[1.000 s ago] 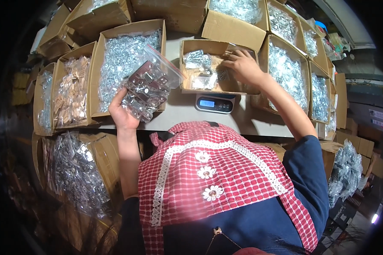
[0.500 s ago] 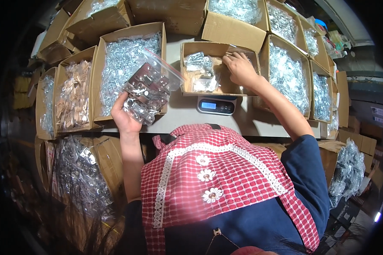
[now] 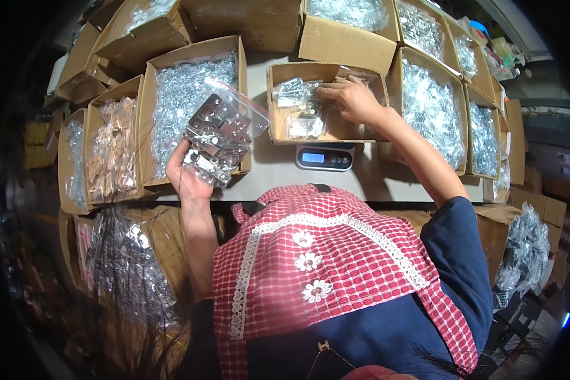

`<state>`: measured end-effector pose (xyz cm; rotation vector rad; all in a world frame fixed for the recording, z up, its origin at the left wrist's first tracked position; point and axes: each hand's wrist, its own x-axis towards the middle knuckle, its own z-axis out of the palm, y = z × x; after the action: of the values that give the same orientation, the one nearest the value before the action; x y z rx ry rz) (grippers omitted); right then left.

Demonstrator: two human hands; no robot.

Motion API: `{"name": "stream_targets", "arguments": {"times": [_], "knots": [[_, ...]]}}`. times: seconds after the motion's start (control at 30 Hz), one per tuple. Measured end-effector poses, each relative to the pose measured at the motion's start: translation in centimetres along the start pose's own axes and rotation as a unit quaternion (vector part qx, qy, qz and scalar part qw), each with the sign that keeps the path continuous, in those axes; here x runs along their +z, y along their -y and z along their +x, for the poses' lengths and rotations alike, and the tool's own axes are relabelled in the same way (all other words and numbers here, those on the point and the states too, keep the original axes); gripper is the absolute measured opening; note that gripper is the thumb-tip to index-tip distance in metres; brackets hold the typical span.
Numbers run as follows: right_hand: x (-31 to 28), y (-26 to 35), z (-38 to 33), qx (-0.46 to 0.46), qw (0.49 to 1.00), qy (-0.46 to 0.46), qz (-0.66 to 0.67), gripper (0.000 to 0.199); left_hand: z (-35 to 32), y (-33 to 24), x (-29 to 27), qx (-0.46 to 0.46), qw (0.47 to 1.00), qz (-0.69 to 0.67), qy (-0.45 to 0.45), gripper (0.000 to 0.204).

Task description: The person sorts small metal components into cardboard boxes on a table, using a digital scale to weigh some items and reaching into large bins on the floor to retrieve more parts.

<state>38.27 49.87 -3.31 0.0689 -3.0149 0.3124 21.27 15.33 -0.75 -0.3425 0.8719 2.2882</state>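
Note:
My left hand (image 3: 187, 172) is closed on the lower edge of a clear zip bag of metal hinges (image 3: 218, 136), held up in front of a box of bagged screws. My right hand (image 3: 356, 100) reaches into a shallow cardboard box (image 3: 329, 138) at the middle; its fingers are bent over the contents, and whether they grip anything is hidden. Inside that box, at the left, lie small clear packets of screws (image 3: 290, 92) and a packet with white pieces (image 3: 305, 126). Under the box's front edge sits a digital scale (image 3: 325, 158) with a lit blue display.
Left stand a carton of bagged screws (image 3: 193, 82) and one of wooden dowels (image 3: 112, 149). More cartons of clear packets (image 3: 429, 114) line the right and back. Below the table, a carton of bagged metal parts (image 3: 130, 259) is at left and a plastic-wrapped bundle (image 3: 524, 250) at right.
My right hand has shifted slightly left inside the shallow box, toward the packets. My left hand still holds the bag of hinges, nearly in place.

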Motion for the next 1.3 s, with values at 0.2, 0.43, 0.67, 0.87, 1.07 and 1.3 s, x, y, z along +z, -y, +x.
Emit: {"name": "stream_targets", "arguments": {"times": [0.2, 0.43, 0.67, 0.87, 1.07, 1.3], "knots": [[-1.1, 0.4, -1.1, 0.012, 0.993, -0.015, -0.114, 0.027, 0.3, -0.1, -0.4, -0.007, 1.000, -0.009, 0.005, 0.041], [-1.8, 1.6, -1.4, -0.068, 0.989, -0.018, -0.129, 0.019, 0.2, 0.2, 0.0, 0.010, 1.000, 0.009, -0.020, 0.034], [-1.0, 3.0, 1.1, -0.090, 0.992, -0.021, 0.083, 0.029, 0.4, 0.0, -0.8, 0.025, 1.000, 0.010, -0.008, 0.032], [-0.5, 0.5, 0.9, 0.053, 0.976, -0.027, 0.211, 0.023, -0.2, 0.4, 0.7, 0.008, 1.000, 0.008, -0.016, 0.032], [-1.8, 0.6, -1.4, 0.046, 0.997, -0.056, -0.029, 0.026, 0.3, 0.2, -0.5, 0.002, 1.000, 0.008, 0.011, 0.030], [-1.6, 3.1, -1.0, -0.058, 0.997, 0.004, 0.058, 0.041, -0.1, 0.3, 0.4, 0.004, 1.000, 0.020, -0.010, 0.031]]}}
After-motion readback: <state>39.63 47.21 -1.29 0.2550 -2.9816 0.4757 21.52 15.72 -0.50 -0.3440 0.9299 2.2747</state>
